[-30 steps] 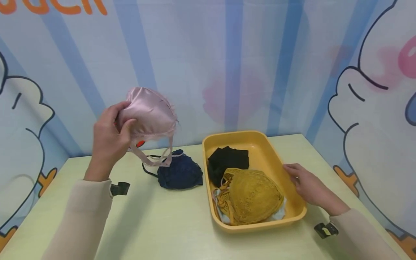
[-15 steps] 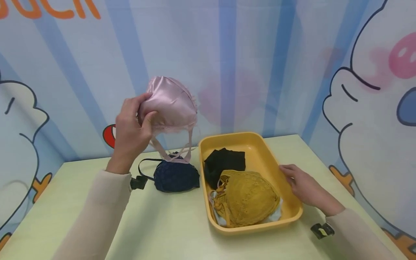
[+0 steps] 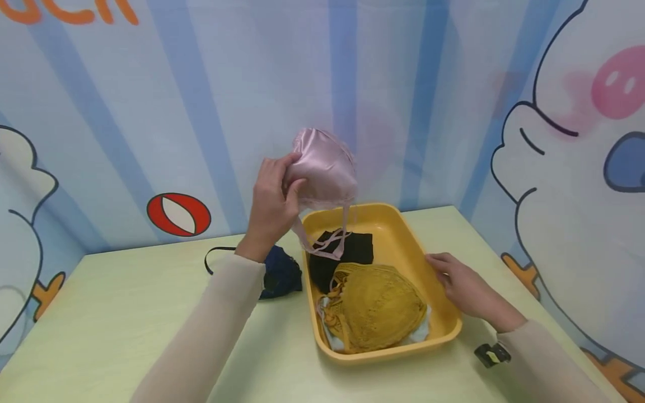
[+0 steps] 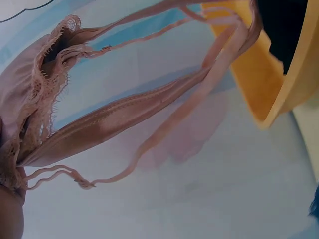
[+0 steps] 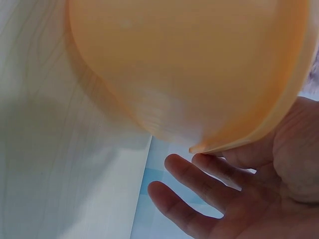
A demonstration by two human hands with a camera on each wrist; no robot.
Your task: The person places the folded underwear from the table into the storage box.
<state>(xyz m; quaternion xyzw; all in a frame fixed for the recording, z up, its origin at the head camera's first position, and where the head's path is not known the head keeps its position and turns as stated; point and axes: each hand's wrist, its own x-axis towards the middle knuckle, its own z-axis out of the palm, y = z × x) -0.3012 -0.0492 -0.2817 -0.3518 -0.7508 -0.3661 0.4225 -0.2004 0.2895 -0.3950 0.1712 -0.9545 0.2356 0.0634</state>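
Note:
My left hand (image 3: 274,196) grips a pink satin bra (image 3: 325,168) by its folded cups, above the back left of the yellow tray (image 3: 415,252). Its straps (image 4: 149,104) dangle over the tray in the left wrist view. At the tray's right rim, my right hand (image 3: 466,285) pinches the edge; in the right wrist view, several fingers (image 5: 199,184) spread below it. Inside the tray lie a black folded garment (image 3: 359,246) and, in front, a mustard lace bra (image 3: 380,305) over something pale. A navy bra (image 3: 282,272) rests left of the tray, partly behind my left forearm.
The pale wooden table (image 3: 126,313) extends on both sides of the tray. Behind it rises a striped cartoon backdrop (image 3: 242,84). A dark wrist-camera mount (image 3: 492,355) sits by my right sleeve.
My left hand has carried the pink bra rightward, from over the table and navy bra to above the tray. The right hand stays at the tray's rim.

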